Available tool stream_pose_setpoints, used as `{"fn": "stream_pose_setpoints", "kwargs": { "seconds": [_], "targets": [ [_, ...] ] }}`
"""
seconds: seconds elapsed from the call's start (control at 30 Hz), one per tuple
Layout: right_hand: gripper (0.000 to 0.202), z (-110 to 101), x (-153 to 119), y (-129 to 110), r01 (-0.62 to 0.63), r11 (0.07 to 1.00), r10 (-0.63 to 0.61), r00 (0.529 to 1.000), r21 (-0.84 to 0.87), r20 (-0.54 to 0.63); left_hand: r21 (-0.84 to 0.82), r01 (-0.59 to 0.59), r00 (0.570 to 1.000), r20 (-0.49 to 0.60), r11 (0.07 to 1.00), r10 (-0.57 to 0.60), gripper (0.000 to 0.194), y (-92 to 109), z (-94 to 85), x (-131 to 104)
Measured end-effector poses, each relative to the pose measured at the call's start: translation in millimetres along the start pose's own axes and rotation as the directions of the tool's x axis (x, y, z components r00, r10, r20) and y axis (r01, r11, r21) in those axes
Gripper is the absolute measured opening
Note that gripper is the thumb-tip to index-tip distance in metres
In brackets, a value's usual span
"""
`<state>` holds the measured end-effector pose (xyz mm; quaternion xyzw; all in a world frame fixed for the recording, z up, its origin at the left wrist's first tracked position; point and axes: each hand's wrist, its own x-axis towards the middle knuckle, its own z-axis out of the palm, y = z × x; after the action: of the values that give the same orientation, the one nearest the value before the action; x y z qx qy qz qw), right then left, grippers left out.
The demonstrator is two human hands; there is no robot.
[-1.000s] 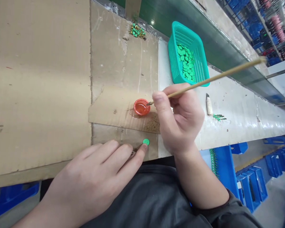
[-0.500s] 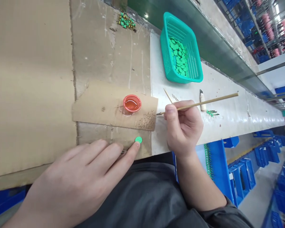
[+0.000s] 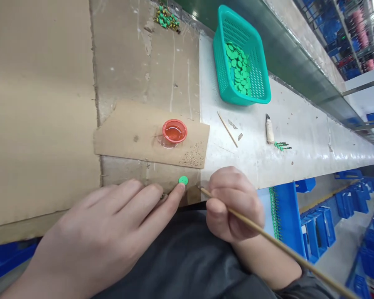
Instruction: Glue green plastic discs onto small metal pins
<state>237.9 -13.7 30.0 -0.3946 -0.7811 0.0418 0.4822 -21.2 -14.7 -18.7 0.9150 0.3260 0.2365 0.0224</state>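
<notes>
"Head view, go. Hand poses?"

"Your left hand (image 3: 112, 232) lies palm down, fingers stretched and together, index fingertip on the near edge of the green button (image 3: 183, 180). Thumb and palm hidden; can't tell if it grips anything else. Your right hand (image 3: 237, 193) is curled tight round the thin brush (image 3: 286, 248), shaft slanting to the lower right, past your wrist."

"Brush tip?"

"Right of the button, apart from it, below the speckled corner of the cardboard strip (image 3: 127, 133)."

"Button's where?"

"On the brown worktop covering (image 3: 156, 74), between that strip and your body."

"Changes?"

"A second ago you had the tip at the red cup (image 3: 174, 141); half a second ago, by the strip's speckled end. Now your right hand's lower, and the shaft's swung from up-right to down-right. Left index hasn't left the button. Wooden stick (image 3: 227, 129): partly hidden behind your right hand half a second back, fully visible now."
</notes>
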Motion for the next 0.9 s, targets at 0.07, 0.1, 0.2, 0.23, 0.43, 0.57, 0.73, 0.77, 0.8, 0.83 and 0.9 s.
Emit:
{"fn": "stream_pose_setpoints", "kwargs": {
  "seconds": [0.07, 0.1, 0.2, 0.23, 0.43, 0.57, 0.73, 0.77, 0.8, 0.83, 0.9],
  "targets": [
    [0.027, -0.4, -2.8, -4.4, 0.05, 0.998, -0.047, 0.997, -0.043, 0.065, -0.001, 0.014, 1.0, 0.017, 1.0, -0.014, 0.052, 0.5, -0.5, 0.8],
    [0.029, -0.4, -3.8, -5.2, 0.066, 0.996, -0.061, 0.995, -0.061, 0.082, 0.003, 0.013, 1.0, 0.01, 1.0, -0.013, 0.051, 0.8, -0.9, 1.4],
    [0.03, 0.9, -5.1, -3.3, 0.07, 0.996, -0.065, 0.994, -0.063, 0.087, 0.017, -0.013, 1.0, -0.007, 1.0, 0.013, 0.048, 1.9, -2.2, 3.5],
    [0.029, 1.6, -5.1, -1.9, 0.06, 0.997, -0.056, 0.995, -0.052, 0.081, 0.023, -0.021, 1.0, -0.004, 1.0, 0.021, 0.047, 2.3, -2.7, 3.8],
    [0.021, 5.0, -4.8, 3.1, 0.03, 0.999, -0.031, 0.996, 0.016, 0.084, 0.035, -0.011, 0.999, 0.04, 0.999, 0.009, 0.047, 3.7, -4.7, 0.9],
    [0.02, 4.1, -6.8, 1.0, 0.012, 1.0, -0.012, 0.994, 0.008, 0.104, -0.027, 0.01, 1.0, 0.008, 1.0, -0.009, 0.045, 2.6, 0.1, -0.2],
    [0.021, 2.8, -7.0, -0.1, 0.008, 1.0, -0.009, 0.992, 0.002, 0.127, -0.14, 0.064, 0.997, -0.03, 0.988, -0.069, 0.046, 1.7, 4.7, 0.6],
    [0.021, 2.9, -6.7, 0.1, 0.009, 1.0, -0.01, 0.992, 0.006, 0.125, -0.158, 0.079, 0.996, -0.022, 0.984, -0.083, 0.047, 1.6, 4.6, 0.6],
    [0.021, 3.1, -6.5, 0.4, 0.007, 1.0, -0.008, 0.992, 0.01, 0.128, -0.185, 0.083, 0.995, -0.031, 0.979, -0.09, 0.047, 1.5, 4.3, 0.5],
    [0.021, 3.4, -6.4, 0.6, 0.005, 1.0, -0.006, 0.992, 0.014, 0.129, -0.212, 0.082, 0.995, -0.038, 0.974, -0.092, 0.047, 1.3, 3.8, 0.2],
    [0.022, 4.0, -6.4, 0.9, 0.003, 1.0, -0.005, 0.992, 0.017, 0.129, -0.231, 0.08, 0.994, -0.051, 0.97, -0.094, 0.047, 0.6, 2.6, -0.4]
  ]
}}
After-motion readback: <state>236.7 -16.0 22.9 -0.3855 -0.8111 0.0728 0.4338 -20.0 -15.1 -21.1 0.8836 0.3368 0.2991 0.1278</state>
